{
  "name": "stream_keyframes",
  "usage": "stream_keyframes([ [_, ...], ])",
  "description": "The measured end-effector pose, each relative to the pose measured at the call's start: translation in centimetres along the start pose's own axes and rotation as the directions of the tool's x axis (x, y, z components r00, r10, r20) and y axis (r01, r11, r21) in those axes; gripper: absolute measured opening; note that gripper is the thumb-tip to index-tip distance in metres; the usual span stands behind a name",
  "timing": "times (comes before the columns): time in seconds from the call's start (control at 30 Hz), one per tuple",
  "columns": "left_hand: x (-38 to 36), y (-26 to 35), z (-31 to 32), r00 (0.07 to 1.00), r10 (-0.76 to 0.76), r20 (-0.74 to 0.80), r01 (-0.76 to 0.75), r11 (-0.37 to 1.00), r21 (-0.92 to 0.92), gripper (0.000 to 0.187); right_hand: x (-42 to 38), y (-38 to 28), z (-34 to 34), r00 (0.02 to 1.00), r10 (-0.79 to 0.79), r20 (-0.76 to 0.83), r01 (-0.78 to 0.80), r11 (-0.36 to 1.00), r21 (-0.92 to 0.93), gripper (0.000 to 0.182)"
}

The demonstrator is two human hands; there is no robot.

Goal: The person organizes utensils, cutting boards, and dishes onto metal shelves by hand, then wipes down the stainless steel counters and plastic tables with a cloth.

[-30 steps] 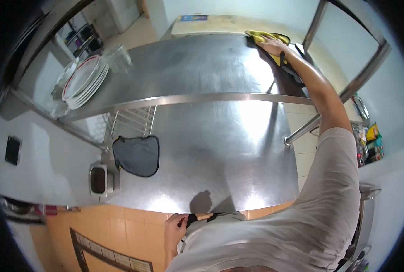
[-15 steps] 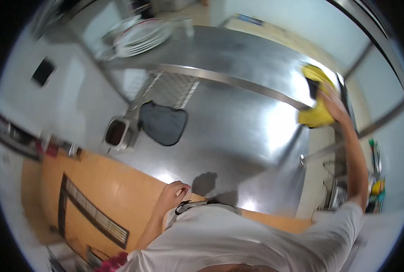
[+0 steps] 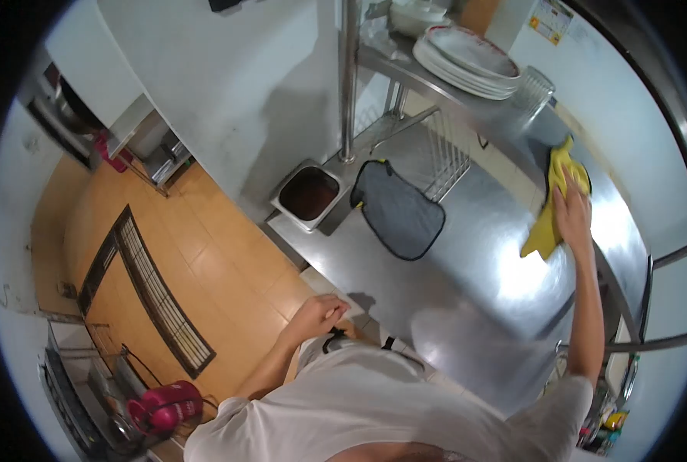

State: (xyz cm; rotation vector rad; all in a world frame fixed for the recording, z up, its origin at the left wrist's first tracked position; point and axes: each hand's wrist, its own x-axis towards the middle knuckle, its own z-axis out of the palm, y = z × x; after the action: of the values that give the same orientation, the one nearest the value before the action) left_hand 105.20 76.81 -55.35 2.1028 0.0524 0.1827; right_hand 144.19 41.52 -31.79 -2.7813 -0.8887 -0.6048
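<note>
On the raised steel shelf point(image 3: 617, 223), at the right, a yellow cloth point(image 3: 545, 229) lies bunched and hangs over the front edge. My right hand point(image 3: 572, 209) presses on it from above, arm stretched out. Near my waist, my left hand point(image 3: 322, 314) is held with its fingers curled; whatever may be inside them cannot be made out. A grey cloth with a black border point(image 3: 402, 214) lies flat on the lower steel table point(image 3: 467, 292). Beside it, at the table's left corner, sits a metal container point(image 3: 309, 195) of dark brown liquid.
Stacked white plates point(image 3: 467, 65) and a glass point(image 3: 534, 94) stand on the shelf's left part. A wire rack point(image 3: 449, 158) is beneath it. A steel post point(image 3: 348, 85) rises behind the container. A red object point(image 3: 166, 406) is at the lower left.
The view has swung left, showing more wall and floor. My right hand has slid the yellow cloth along the shelf towards the plates and glass. My left hand stays curled near my waist.
</note>
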Motion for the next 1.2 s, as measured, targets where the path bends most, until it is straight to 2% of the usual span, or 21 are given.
stream_keyframes([
  [0.07,0.2,-2.1,-3.9,0.999,-0.034,0.030,0.034,0.999,-0.007,0.015,2.7,-6.9,3.3,0.978,0.000,-0.210,-0.028,0.991,-0.130,0.049],
  [0.1,0.2,-3.4,-5.5,1.000,0.018,-0.001,-0.018,1.000,-0.004,0.014,3.7,-9.1,5.0,0.953,-0.088,-0.290,0.043,0.986,-0.159,0.049],
  [0.2,-0.2,-6.1,-10.0,0.998,-0.036,-0.057,0.032,0.997,-0.076,0.013,6.9,-15.3,8.7,0.858,-0.264,-0.442,0.179,0.958,-0.224,0.054],
  [0.23,-0.5,-7.3,-10.7,0.995,-0.035,-0.093,0.027,0.996,-0.088,0.013,7.9,-16.7,10.1,0.847,-0.295,-0.443,0.176,0.940,-0.291,0.055],
  [0.27,-0.5,-8.2,-11.5,0.997,-0.052,-0.063,0.046,0.995,-0.083,0.013,9.1,-17.9,11.6,0.832,-0.331,-0.446,0.174,0.918,-0.357,0.057],
  [0.4,-1.0,-8.9,-13.7,0.995,-0.097,-0.005,0.096,0.992,-0.085,0.012,14.6,-24.2,14.2,0.763,-0.428,-0.485,0.300,0.898,-0.320,0.049],
  [0.57,-1.2,-8.4,-13.5,0.999,-0.042,0.001,0.042,0.996,-0.079,0.010,20.3,-30.3,16.4,0.739,-0.452,-0.500,0.389,0.892,-0.232,0.043],
  [0.63,-0.5,-7.4,-13.1,0.997,-0.068,0.030,0.072,0.988,-0.136,0.009,21.7,-30.9,17.0,0.754,-0.435,-0.493,0.408,0.897,-0.169,0.045],
  [0.67,-0.3,-7.0,-12.9,0.995,-0.077,0.064,0.087,0.982,-0.167,0.008,21.8,-30.7,16.9,0.767,-0.420,-0.485,0.406,0.903,-0.139,0.047],
  [0.8,1.7,-8.6,-10.9,0.989,0.127,0.081,-0.117,0.987,-0.114,0.009,16.3,-26.6,13.2,0.821,-0.380,-0.427,0.387,0.919,-0.073,0.047],
  [0.9,3.1,-9.1,-9.5,0.977,0.139,0.162,-0.116,0.983,-0.141,0.009,9.7,-20.9,9.8,0.842,-0.318,-0.435,0.262,0.947,-0.186,0.045],
  [1.0,4.7,-8.1,-7.7,0.938,0.181,0.294,-0.127,0.973,-0.192,0.010,3.0,-13.5,7.0,0.917,-0.063,-0.394,-0.041,0.967,-0.250,0.045],
  [1.07,5.1,-6.3,-5.9,0.908,0.221,0.356,-0.164,0.969,-0.182,0.009,-1.8,-8.5,4.8,0.891,0.087,-0.445,-0.208,0.950,-0.231,0.043],
  [1.13,6.0,-3.9,-3.9,0.867,0.262,0.423,-0.212,0.964,-0.163,0.008,-7.4,-3.6,2.0,0.825,0.209,-0.526,-0.356,0.914,-0.195,0.042],
  [1.2,6.1,0.1,-1.4,0.839,0.311,0.446,-0.266,0.950,-0.162,0.008,-13.4,1.7,-0.3,0.718,0.347,-0.603,-0.443,0.896,-0.011,0.039],
])
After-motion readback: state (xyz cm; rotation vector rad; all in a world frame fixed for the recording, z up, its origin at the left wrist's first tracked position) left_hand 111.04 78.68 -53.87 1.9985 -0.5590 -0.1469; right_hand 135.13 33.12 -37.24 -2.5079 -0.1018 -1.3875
